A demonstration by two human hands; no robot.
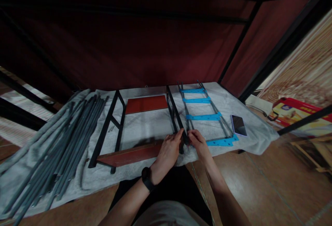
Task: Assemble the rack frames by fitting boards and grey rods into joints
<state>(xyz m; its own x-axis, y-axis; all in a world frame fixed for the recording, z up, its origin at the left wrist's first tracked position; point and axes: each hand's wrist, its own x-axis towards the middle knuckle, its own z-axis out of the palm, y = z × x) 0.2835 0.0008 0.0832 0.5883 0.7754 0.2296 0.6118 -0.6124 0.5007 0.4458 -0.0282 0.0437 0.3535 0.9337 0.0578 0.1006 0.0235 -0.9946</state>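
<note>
Left hand (168,150) palm-down, seemingly on black frame (177,113)

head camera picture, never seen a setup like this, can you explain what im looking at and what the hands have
This one picture comes from a camera worn on a person's head, looking forward and down. There is no machine, just two bare hands. On a pale cloth lie, left to right, grey rods, black frame parts with two reddish boards, blue pieces on thin rods, and a phone. The left hand and right hand meet around a black bar's near end; their exact grip is unclear.
</note>
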